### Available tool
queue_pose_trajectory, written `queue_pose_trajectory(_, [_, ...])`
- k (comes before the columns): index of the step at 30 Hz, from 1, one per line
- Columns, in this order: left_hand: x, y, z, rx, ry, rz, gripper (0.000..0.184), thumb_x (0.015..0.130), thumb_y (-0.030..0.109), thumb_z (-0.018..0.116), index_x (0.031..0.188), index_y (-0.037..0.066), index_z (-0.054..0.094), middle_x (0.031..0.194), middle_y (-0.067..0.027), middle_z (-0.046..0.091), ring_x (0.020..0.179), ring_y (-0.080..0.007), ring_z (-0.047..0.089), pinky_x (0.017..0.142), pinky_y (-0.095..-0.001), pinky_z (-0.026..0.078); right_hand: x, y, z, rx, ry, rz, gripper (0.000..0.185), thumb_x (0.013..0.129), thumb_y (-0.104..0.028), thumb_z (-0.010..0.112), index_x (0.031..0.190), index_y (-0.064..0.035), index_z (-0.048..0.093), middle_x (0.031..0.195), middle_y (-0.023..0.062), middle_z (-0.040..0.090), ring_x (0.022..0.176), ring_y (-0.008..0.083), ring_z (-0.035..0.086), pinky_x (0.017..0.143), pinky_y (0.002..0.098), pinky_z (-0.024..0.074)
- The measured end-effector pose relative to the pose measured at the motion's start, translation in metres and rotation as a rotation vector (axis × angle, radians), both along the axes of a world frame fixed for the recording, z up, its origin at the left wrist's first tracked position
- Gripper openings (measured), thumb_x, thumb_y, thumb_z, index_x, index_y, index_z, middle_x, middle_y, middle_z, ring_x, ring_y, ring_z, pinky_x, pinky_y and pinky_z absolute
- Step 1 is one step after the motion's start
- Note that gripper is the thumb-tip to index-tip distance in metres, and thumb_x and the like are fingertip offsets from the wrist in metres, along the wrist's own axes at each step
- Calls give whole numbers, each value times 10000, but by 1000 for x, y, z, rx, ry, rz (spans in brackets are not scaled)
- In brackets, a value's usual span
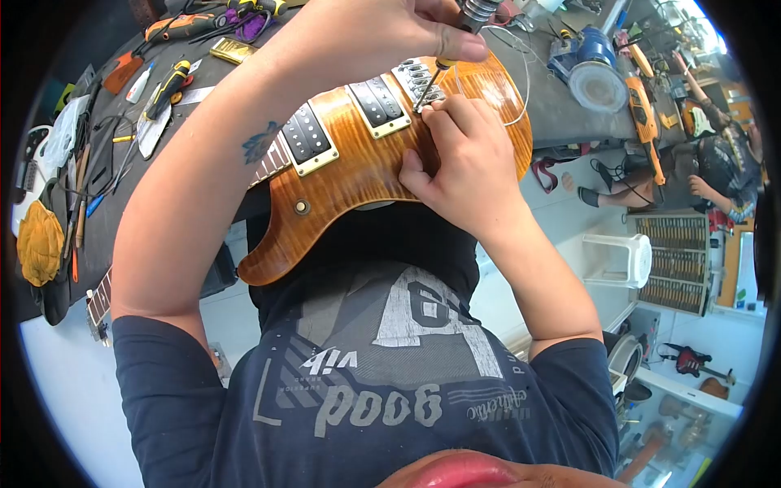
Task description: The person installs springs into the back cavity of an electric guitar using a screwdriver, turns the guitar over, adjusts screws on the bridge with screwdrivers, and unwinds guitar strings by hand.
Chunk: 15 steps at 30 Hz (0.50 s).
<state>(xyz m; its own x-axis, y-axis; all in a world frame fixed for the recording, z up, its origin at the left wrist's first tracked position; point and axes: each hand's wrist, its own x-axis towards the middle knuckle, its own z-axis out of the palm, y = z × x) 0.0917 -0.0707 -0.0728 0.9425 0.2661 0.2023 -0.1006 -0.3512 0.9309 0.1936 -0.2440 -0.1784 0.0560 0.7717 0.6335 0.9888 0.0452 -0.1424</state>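
The amber flame-top electric guitar (382, 163) lies across my lap and the bench edge, its neck to the left. At the top edge my left hand (407, 37) is closed round a screwdriver (474, 15), partly cut off by the frame. The screwdriver's shaft slants down to the metal bridge (416, 81). My right hand (464, 150) sits beside the bridge, fingers curled near the shaft tip and thumb against the guitar top. What those fingers pinch is hidden. Two black pickups (380, 106) lie left of the bridge. A thin string (525, 89) loops over the body's right side.
A dark workbench (220, 122) carries a yellow-black screwdriver (171, 85), a yellow glove (41, 242) and other tools. A blue machine (592, 53) and an orange power tool (644, 122) lie right. Beyond are a white stool (618, 260) and another person (720, 163).
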Motion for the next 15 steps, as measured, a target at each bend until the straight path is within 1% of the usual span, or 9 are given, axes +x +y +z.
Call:
queue_pose_trajectory(2, [2, 6, -15, -6, -141, -22, 222, 973, 34, 798, 1140, 15, 653, 937, -29, 738, 938, -105, 703, 877, -253, 556, 0, 1, -2, 16, -5, -3, 188, 714, -131, 758, 760, -53, 593, 821, 111, 541, 793, 328, 584, 745, 447, 499])
queue_pose_trajectory(4, [1, 11, -18, 17, -153, -59, 232, 970, 38, 804, 1144, 15, 652, 966, -35, 737, 939, -108, 700, 880, -247, 553, 1, 1, -4, 31, -3, -4, 175, 713, -117, 750, 756, -53, 593, 822, 111, 542, 794, 327, 584, 745, 445, 499])
queue_pose_trajectory(5, [-3, 12, -7, 44, -93, -86, 249, 968, 41, 808, 1163, 13, 655, 1007, -43, 738, 950, -112, 699, 886, -246, 552, 1, 1, -5, 40, 2, -2, 169, 712, -109, 745, 755, -53, 592, 822, 111, 543, 795, 326, 585, 744, 445, 499])
queue_pose_trajectory(7, [-9, -1, -1, 109, -124, -38, 287, 966, 45, 812, 1205, 11, 656, 1106, -60, 729, 982, -122, 695, 899, -247, 550, 2, 3, -6, 61, 0, -2, 160, 711, -95, 736, 754, -52, 588, 821, 110, 541, 793, 325, 583, 741, 445, 497])
queue_pose_trajectory(8, [-12, -23, -1, 145, -215, 33, 307, 967, 47, 812, 1229, 10, 656, 1165, -69, 719, 1004, -128, 694, 907, -250, 550, 1, 4, -7, 71, -7, -5, 158, 710, -90, 733, 753, -51, 586, 820, 110, 539, 791, 325, 581, 739, 445, 495])
queue_pose_trajectory(10, [-7, -23, -9, 105, -320, -29, 340, 970, 45, 806, 1271, 9, 653, 1271, -81, 690, 1045, -140, 689, 925, -255, 550, 1, 4, -7, 70, -9, -8, 157, 709, -82, 729, 751, -51, 581, 817, 109, 535, 786, 324, 576, 733, 445, 491])
queue_pose_trajectory(11, [4, 2, -19, 27, -335, -162, 352, 973, 41, 801, 1289, 9, 650, 1319, -84, 670, 1063, -147, 687, 934, -258, 550, 2, 3, -7, 60, -6, -7, 157, 708, -80, 727, 749, -51, 578, 816, 109, 533, 783, 323, 573, 730, 445, 489])
queue_pose_trajectory(13, [12, 26, -24, 52, -331, -289, 339, 968, 38, 804, 1269, 8, 650, 1242, -83, 700, 1027, -126, 684, 891, -259, 555, 3, 3, -7, 48, -5, -8, 156, 707, -76, 724, 746, -51, 575, 814, 108, 529, 778, 320, 569, 724, 443, 485])
queue_pose_trajectory(15, [5, 42, -9, 86, -280, -394, 328, 963, 38, 808, 1248, 5, 647, 1154, -77, 725, 992, -104, 679, 849, -260, 557, 3, 3, -8, 49, -11, -8, 153, 707, -73, 722, 743, -53, 574, 813, 106, 527, 773, 318, 567, 719, 441, 481])
